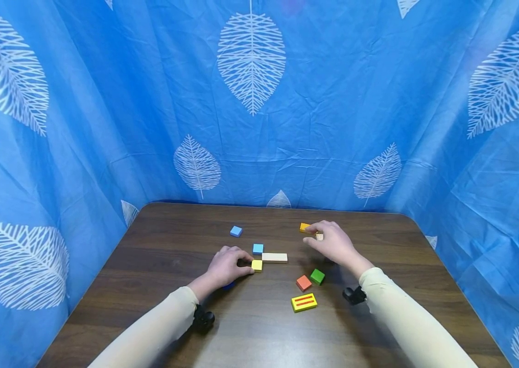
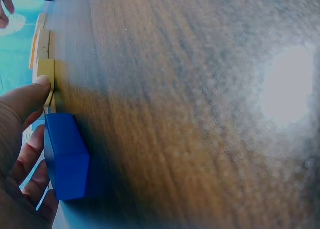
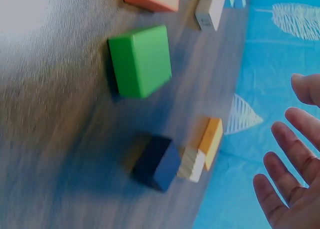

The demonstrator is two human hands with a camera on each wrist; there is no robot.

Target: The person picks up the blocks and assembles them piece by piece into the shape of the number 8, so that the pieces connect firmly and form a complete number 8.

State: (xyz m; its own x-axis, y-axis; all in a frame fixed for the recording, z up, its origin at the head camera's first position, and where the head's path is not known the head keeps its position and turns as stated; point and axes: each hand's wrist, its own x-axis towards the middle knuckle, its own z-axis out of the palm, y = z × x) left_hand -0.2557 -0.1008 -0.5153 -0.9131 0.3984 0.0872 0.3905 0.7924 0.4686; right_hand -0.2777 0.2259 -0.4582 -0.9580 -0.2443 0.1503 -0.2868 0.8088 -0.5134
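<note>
My left hand (image 1: 228, 265) pinches a small yellow block (image 1: 257, 266) between thumb and fingers, low on the table. The left wrist view shows the thumb on that yellow block (image 2: 46, 69), and a dark blue block (image 2: 70, 156) beside the other fingers. The yellow block is beside one end of a long pale wooden block (image 1: 275, 258), near a light blue block (image 1: 258, 249). My right hand (image 1: 333, 243) hovers over the right side, fingers spread and holding nothing. Below it are an orange-yellow block (image 3: 211, 141), a ridged whitish block (image 3: 192, 164) and a navy block (image 3: 157, 164).
A green block (image 1: 317, 276), an orange-red block (image 1: 304, 282) and a yellow block with red stripes (image 1: 304, 302) lie between the forearms. Another light blue block (image 1: 236, 231) is farther back. Behind the brown table (image 1: 172, 220) hangs a blue leaf-patterned curtain (image 1: 287, 143).
</note>
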